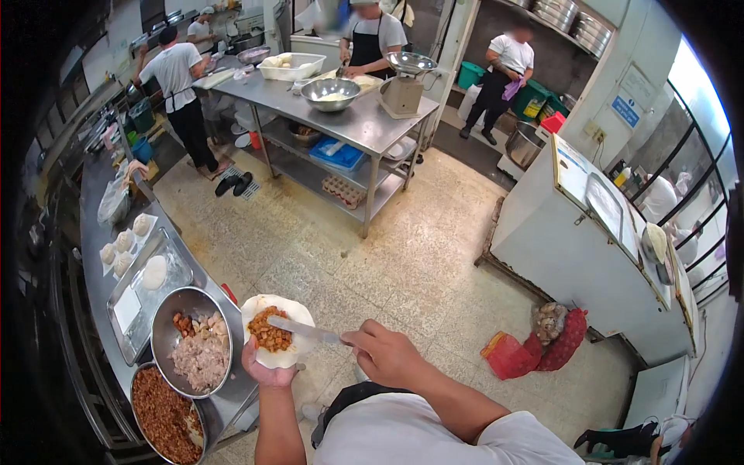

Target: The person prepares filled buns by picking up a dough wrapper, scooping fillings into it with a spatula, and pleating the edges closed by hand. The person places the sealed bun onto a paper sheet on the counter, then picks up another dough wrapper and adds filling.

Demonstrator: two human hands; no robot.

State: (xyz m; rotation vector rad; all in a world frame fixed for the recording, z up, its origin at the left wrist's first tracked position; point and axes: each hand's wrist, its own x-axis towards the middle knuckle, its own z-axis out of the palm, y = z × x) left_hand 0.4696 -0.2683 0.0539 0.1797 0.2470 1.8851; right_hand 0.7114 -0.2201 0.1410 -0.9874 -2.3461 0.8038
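My left hand (pixel 273 373) supports a round white dough wrapper (pixel 297 311) from below. Brown diced filling (pixel 269 335) is heaped on the wrapper. In my right hand (pixel 380 353) is a flat metal spatula (pixel 306 329), its blade tip touching the filling. To the left of the wrapper, a steel bowl (pixel 226 370) holds pale minced meat (pixel 201 356) and some chunky pieces. Below it stands another bowl with brown filling (pixel 161 415). Behind them, a metal tray (pixel 183 267) carries a flat dough round (pixel 155 273) and a white paper square (pixel 126 311).
Several shaped buns (pixel 122 242) sit past the tray on the steel counter (pixel 97 201). Across the floor is a steel table (pixel 372 128) with a scale (pixel 403 97). Co-workers stand around it. On the right are a white freezer (pixel 558 248) and red net sacks (pixel 564 341).
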